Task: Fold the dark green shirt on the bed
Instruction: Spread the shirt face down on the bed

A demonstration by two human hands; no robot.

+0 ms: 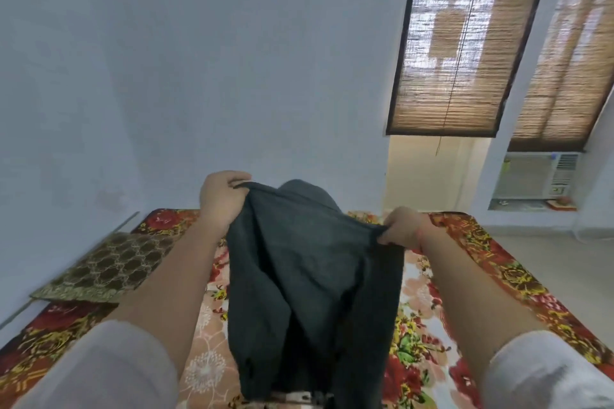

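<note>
The dark green shirt [309,279] hangs in the air in front of me, above the bed [465,276] with its floral cover. My left hand [222,199] grips the shirt's upper left edge, raised a bit higher. My right hand [403,229] pinches the upper right edge, lower and nearer the bed. The cloth sags in folds between the two hands and drops toward the bed's near edge. A rounded hump of the shirt [305,192] sticks up behind the held edge.
A brown patterned cushion [106,269] lies on the bed's left side against the pale blue wall. Two bamboo blinds [465,43] cover windows at the right. A window air conditioner [535,176] sits low at the far right, with bare floor beside the bed.
</note>
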